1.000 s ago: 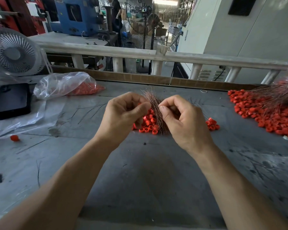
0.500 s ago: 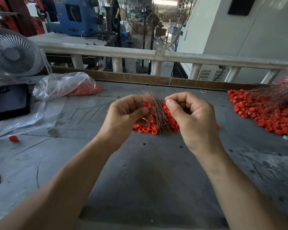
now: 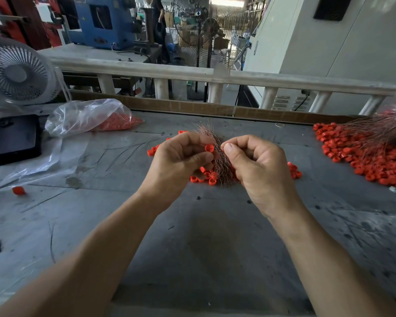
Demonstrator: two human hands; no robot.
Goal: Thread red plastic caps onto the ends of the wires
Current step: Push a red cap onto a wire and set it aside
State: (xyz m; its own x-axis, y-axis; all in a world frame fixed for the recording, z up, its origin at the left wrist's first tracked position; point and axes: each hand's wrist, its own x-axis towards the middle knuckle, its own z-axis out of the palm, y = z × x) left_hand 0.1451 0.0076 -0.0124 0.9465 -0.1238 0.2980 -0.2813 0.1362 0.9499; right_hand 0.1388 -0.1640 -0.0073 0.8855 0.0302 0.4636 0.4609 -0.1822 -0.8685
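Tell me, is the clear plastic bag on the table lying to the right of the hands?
No, the clear plastic bag lies on the table to the left of both hands, near the white fan.

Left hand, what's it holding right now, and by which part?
The left hand pinches a single red cap by its side wall at the fingertips; the wire bundle rises beside it.

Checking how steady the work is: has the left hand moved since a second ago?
Barely. The left hand stays over the loose caps, about as far from the plastic bag; a red cap now shows at its fingertips.
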